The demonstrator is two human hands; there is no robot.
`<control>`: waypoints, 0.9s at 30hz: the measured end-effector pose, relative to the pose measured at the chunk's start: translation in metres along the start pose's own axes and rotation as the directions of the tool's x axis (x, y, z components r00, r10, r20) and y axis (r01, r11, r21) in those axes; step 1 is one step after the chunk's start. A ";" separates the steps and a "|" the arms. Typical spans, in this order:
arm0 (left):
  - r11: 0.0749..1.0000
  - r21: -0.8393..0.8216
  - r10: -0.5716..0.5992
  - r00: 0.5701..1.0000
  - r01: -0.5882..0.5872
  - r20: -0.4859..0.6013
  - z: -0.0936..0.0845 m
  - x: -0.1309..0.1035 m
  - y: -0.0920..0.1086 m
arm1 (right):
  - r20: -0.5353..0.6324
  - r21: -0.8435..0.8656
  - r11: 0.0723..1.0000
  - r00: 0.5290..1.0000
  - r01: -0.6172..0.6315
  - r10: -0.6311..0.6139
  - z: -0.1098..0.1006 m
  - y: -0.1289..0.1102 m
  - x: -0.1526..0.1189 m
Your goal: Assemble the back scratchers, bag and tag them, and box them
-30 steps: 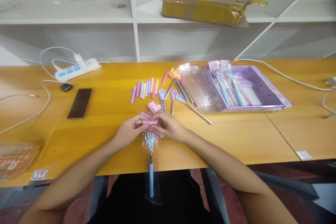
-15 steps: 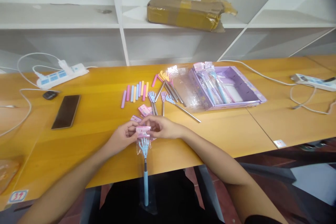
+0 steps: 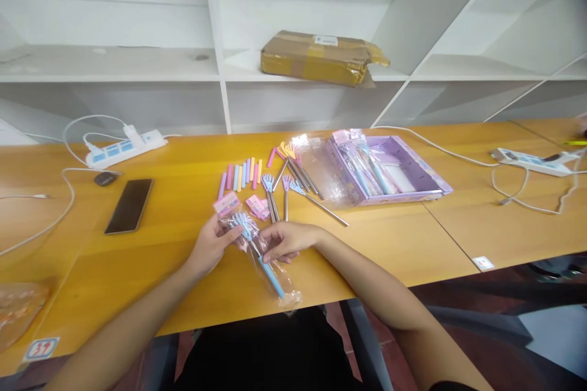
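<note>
Blue scratcher (image 3: pixel 269 271), both hands (image 3: pixel 210 247) angled inward

The head-worn camera sits above the person's lap (image 3: pixel 266 357) and faces forward and down across the table (image 3: pixel 174 214). The left hand (image 3: pixel 212 245) and right hand (image 3: pixel 288 241) occupy the near middle ground, below and left of frame centre. White shelving (image 3: pixel 151 64) fills the far field. The table's front edge crosses the view aslant, rising toward the right.
</note>
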State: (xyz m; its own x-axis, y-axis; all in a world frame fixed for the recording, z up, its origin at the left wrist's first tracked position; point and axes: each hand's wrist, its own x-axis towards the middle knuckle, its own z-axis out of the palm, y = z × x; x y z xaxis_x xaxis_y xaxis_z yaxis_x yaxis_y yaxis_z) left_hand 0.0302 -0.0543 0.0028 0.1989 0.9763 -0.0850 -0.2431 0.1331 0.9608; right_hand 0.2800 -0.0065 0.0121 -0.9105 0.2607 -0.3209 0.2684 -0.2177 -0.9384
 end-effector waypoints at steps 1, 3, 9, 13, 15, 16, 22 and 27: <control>1.000 -0.022 0.001 1.000 -0.002 -0.015 0.000 0.000 0.000 | -0.035 -0.012 1.000 0.999 0.014 -0.014 0.001 -0.001 0.000; 0.998 -0.056 0.001 0.999 -0.004 -0.045 0.000 0.000 -0.002 | -0.070 -0.034 0.999 0.997 0.033 -0.035 0.001 -0.001 0.001; 0.987 -0.158 -0.017 0.999 0.023 0.040 0.001 0.001 -0.002 | -0.056 -0.170 0.985 0.997 0.039 -0.049 0.002 -0.005 0.004; 0.979 -0.167 -0.047 0.933 0.114 0.358 -0.009 0.005 0.005 | -0.270 -0.232 0.963 0.942 0.137 -0.199 -0.011 -0.023 -0.021; 0.992 -0.090 -0.041 0.886 0.093 0.461 -0.011 0.004 0.012 | -0.465 -0.333 0.927 0.826 0.169 -0.318 -0.027 -0.034 -0.047; 0.997 -0.060 -0.019 0.874 0.055 0.486 -0.011 0.001 0.017 | -0.565 -0.418 0.897 0.732 0.144 -0.381 -0.037 -0.038 -0.064; 0.957 -0.037 0.265 0.811 -0.289 0.522 0.029 -0.048 0.086 | -0.794 -0.440 0.664 -0.085 -0.604 -0.602 -0.113 -0.015 -0.170; 0.893 -0.051 0.400 0.736 -0.448 0.547 0.061 -0.113 0.147 | -0.883 0.023 0.618 -0.306 -0.786 -0.356 -0.147 0.046 -0.203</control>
State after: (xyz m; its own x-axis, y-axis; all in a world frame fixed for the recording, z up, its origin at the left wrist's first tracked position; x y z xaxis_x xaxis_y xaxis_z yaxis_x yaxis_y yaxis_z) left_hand 0.0303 -0.1557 0.1698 0.5679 0.6785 0.4660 -0.3543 -0.3095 0.8824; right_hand 0.5237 0.0690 0.0157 0.4607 0.8285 0.3184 0.8741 -0.3612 -0.3249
